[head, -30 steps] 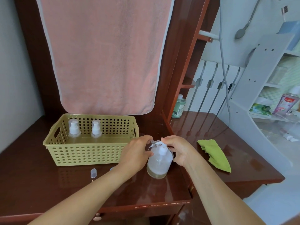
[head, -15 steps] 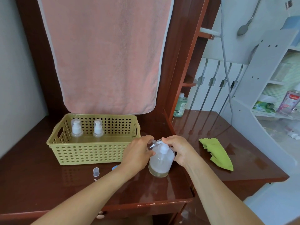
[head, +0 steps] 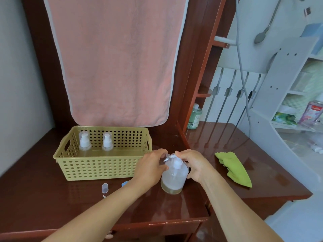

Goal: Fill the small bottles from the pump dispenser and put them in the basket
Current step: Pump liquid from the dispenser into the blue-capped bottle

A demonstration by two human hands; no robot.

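Desk (head: 52, 198); right hand (head: 194, 165) round pump dispenser (head: 173, 179)

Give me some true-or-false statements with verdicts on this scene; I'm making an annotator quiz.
1. Two bottles stand in the basket. True.
2. The cloth lies in the basket. False: it lies on the desk, apart from the basket.
3. The left hand holds a clear bottle at the top of the dispenser, which the right hand holds. True.
4. The dispenser is full. False: only a thin yellowish layer shows at its bottom.
5. A cap stands on the desk in front of the basket. True.
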